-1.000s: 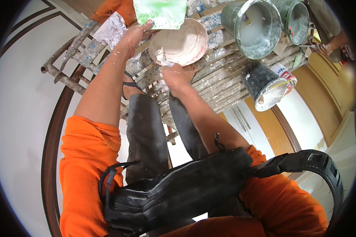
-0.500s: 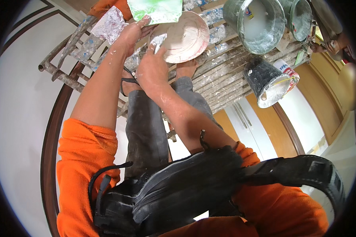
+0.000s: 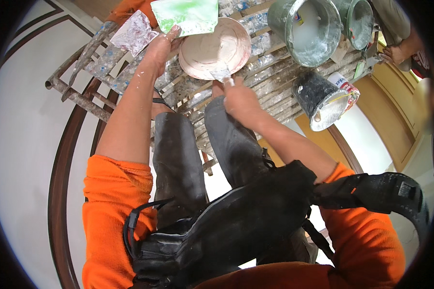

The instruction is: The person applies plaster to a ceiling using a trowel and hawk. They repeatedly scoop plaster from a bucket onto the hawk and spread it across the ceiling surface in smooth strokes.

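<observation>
Here's the left hand (image 3: 164, 45), fingers gripping the green board (image 3: 185, 18) at its edge! The right hand (image 3: 241, 102) has fingers curled round a putty knife (image 3: 222, 73), blade at the pale bowl's (image 3: 246, 48) near rim, on the slatted platform (image 3: 270, 82).

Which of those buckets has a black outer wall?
The black bucket, just left of the white-and-red container; the two buckets above it in view are green.
</observation>
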A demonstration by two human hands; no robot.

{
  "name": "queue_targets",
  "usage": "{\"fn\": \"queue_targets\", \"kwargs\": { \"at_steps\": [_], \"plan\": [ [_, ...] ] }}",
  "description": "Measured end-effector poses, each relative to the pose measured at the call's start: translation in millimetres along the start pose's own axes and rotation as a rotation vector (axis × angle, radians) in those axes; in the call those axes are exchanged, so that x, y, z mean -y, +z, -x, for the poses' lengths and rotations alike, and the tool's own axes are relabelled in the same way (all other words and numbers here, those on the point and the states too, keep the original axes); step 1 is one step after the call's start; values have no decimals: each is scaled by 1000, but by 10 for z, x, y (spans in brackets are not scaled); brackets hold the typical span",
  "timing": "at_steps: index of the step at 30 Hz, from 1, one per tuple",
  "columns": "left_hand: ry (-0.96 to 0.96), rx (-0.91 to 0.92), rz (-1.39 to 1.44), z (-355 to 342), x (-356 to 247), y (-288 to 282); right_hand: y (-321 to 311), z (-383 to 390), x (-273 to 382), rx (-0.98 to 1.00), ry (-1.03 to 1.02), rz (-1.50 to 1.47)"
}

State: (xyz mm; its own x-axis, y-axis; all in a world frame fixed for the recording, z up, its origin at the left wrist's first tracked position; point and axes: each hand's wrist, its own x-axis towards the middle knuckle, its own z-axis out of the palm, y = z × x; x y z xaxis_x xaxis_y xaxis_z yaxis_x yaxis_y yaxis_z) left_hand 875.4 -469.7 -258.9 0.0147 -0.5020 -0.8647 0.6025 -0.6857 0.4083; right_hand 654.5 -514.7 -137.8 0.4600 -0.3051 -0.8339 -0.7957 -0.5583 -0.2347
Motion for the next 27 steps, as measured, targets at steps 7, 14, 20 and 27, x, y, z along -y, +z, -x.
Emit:
{"fn": "queue_targets", "kwargs": {
  "at_steps": [7,14,20,27],
  "plan": [
    [166,-270,-304,233,-214,-420,-144,-10,-997,174,399,-1226],
    [86,-315,-217,1162,-172,-616,-232,-246,-916,-1,270,-659],
    [89,-181,542,515,397,-389,-3,-369,-441,18,356,-196],
    [-3,-91,488,130,545,-89,534,-391,-185,-127,351,-552]
  ]
}}
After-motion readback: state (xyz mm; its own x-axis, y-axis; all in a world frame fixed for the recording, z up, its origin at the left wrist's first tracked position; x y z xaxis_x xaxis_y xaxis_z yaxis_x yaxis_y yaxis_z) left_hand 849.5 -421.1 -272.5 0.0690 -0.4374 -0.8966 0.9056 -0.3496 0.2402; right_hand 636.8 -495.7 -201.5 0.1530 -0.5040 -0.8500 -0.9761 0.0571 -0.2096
